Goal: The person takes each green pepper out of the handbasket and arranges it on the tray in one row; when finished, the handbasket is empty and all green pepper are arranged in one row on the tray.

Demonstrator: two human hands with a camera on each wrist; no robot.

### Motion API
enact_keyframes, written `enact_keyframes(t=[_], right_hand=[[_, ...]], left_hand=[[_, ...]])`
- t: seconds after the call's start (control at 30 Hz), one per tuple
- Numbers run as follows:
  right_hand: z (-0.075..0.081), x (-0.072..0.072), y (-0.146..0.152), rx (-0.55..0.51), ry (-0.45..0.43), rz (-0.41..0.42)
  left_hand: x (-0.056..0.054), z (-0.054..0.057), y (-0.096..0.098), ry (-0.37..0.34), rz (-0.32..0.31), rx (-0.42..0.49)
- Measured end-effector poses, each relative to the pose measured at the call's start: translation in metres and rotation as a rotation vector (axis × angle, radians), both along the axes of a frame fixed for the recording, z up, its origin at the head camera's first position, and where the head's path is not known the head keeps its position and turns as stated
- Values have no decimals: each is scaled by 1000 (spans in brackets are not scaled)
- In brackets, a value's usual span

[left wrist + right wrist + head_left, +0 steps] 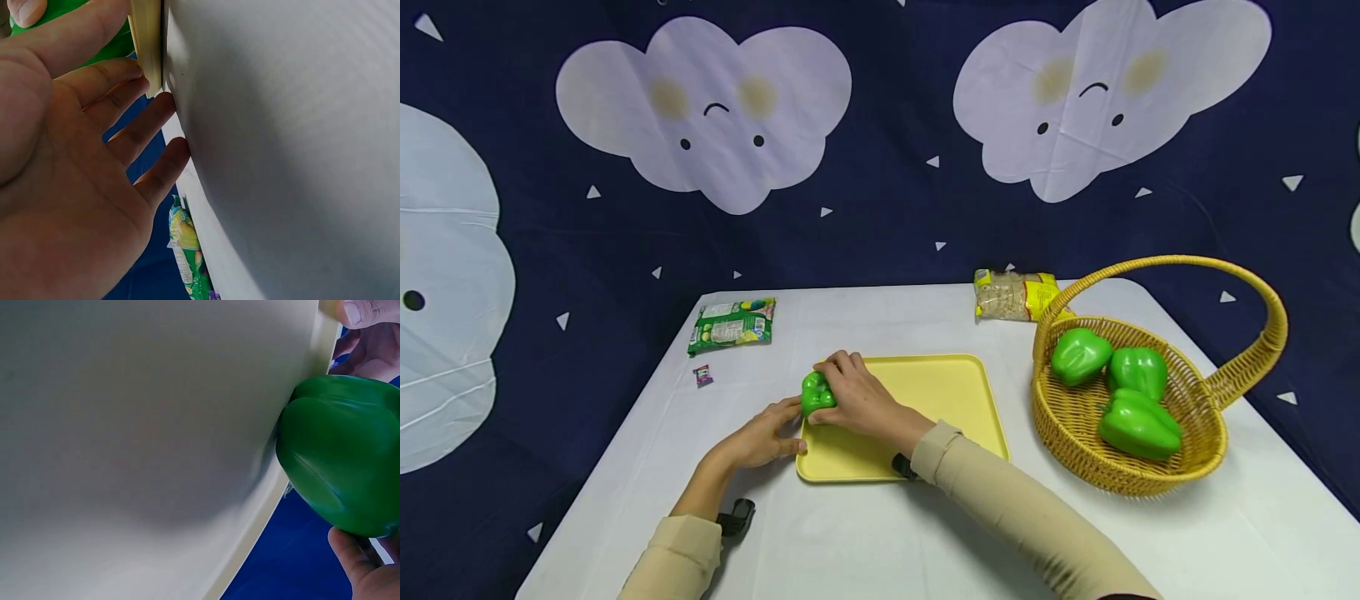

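Observation:
A glossy green bell pepper (817,395) sits at the left side of the yellow tray (947,408). My right hand (863,402) grips it from the right, with the thumb on the near side and the fingers over the far side. In the right wrist view the pepper (344,456) overlaps the tray's rim, and fingertips (345,547) show against its lower side. My left hand (763,437) is at the tray's left edge, its thumb right at the rim. The left wrist view shows that palm (81,181) with the fingers extended beside the tray wall (149,50).
A wicker basket (1052,429) with a tall handle holds three green bell peppers (1138,423) on the right. Behind stand a yellow-and-clear packet (1011,296) and, at the back left, a green packet (730,325). A tiny wrapped sweet (703,376) lies near the green packet.

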State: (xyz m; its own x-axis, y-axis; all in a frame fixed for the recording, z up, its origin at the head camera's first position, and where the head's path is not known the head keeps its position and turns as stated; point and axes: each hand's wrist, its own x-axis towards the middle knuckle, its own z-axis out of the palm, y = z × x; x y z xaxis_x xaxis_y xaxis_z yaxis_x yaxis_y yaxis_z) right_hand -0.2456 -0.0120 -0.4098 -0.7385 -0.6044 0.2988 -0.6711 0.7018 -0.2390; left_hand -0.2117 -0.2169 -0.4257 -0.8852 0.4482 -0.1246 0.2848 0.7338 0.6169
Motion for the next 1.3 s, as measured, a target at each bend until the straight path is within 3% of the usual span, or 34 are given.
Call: enact_keyframes(t=[0.47, 0.8, 1.3], right_hand=[[1, -1, 6, -9, -16, 33], [18, 6, 21, -35, -75, 10], [36, 18, 54, -124, -11, 18]], left_hand=[[1, 0, -1, 12, -6, 0], [-1, -1, -1, -19, 19, -3], [-2, -2, 1, -22, 31, 3]])
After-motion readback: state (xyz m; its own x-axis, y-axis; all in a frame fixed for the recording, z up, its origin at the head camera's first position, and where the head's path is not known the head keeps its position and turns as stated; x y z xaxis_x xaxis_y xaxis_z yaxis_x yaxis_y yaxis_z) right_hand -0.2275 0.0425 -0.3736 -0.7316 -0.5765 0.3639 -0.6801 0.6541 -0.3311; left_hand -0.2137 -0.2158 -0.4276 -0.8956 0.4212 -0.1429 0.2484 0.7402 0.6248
